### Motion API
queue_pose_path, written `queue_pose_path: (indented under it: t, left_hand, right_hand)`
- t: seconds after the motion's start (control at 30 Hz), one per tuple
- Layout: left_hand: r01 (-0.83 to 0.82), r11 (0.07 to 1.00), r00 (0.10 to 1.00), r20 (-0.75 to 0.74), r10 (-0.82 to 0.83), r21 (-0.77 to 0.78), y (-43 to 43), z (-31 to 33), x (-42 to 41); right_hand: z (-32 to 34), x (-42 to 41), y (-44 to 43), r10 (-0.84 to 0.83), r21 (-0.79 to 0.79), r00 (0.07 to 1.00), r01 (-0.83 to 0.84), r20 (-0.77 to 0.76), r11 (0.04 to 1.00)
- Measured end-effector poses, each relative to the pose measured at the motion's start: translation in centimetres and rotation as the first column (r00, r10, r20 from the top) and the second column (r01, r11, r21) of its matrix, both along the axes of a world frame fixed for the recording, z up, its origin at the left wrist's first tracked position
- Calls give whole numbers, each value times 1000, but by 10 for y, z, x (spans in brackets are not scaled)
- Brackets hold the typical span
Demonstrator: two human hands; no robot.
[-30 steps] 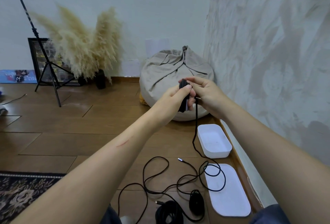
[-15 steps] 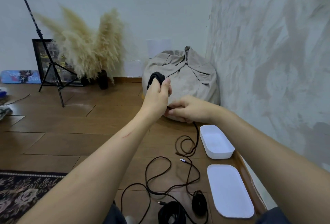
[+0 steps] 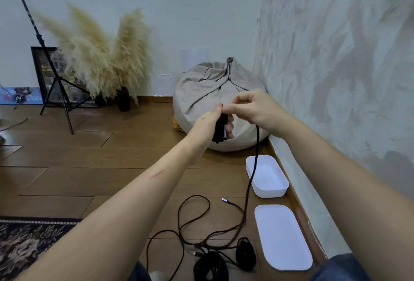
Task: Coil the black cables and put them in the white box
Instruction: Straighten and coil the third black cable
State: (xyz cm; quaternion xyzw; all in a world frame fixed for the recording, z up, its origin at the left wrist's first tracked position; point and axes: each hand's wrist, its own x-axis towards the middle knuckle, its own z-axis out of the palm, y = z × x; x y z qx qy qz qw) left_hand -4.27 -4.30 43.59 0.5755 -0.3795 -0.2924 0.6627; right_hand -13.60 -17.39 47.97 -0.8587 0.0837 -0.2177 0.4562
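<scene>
- Black cable, partly wound into a small bundle [image 3: 220, 129], sits in the left hand [image 3: 210, 122], whose fingers curl round it, raised in front of a beige bean bag [image 3: 201, 92].
- Just beside it, the right hand [image 3: 255, 108] pinches the free strand [image 3: 252, 168] of the same cable between thumb and fingers, near the top of the bundle.
- From that pinch the strand hangs down, passes in front of the white box's left corner, and joins loose loops [image 3: 195, 213] on the wooden floor [image 3: 89, 168]; a silver-tipped plug [image 3: 224, 200] lies among them.
- White box [image 3: 271, 192] stands open on the floor close to the wall, its lid [image 3: 282, 238] flat just beside it, nearer the person.
- Two wound black coils [image 3: 210, 267] lie on the floor left of the lid.
- Pampas grass [image 3: 100, 56] and a tripod [image 3: 56, 92] stand by the far wall.
</scene>
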Motion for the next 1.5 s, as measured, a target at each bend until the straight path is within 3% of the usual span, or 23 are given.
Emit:
queue_pose_path:
  t: [0.13,0.3,0.43,0.6,0.73,0.87,1.1,1.23,1.4,1.5]
  left_hand:
    - [82,995,996,-31,-84,-56,1,4,-2]
    - [61,996,998,21,-59,-60,7,10,-9]
    - [45,999,996,77,-43,-31,11,8,-15]
    - [20,1000,978,206,-23,17,12,7,-21]
    - [-33,999,978,208,32,3,9,9,-19]
    - [-73,997,985,155,78,-40,7,10,-14]
    - [80,996,977,193,-88,47,17,11,-13]
    - [155,987,977,154,-148,-37,19,19,-17]
    - [231,954,973,51,-225,-192,22,36,-25]
    - [133,959,989,-24,-143,-249,20,43,-21]
  right_hand:
    - [9,-3,0,7,31,999,-9,47,999]
    - [3,-9,-11,262,345,965,-240,-20,908]
    - [-3,-11,-16,238,294,971,-216,-40,931]
    - [-7,-7,-14,52,244,995,-73,88,967]
    - [-11,-3,-9,-23,273,990,-15,136,962]
    - [-10,4,-8,22,256,990,-57,141,965]
    - [-9,-1,-13,-30,252,984,-16,176,968]
    - [-11,0,-10,-4,353,975,-75,220,933]
    - [-16,7,7,72,578,963,-214,258,787]
    - [-34,20,18,54,471,985,-125,163,873]
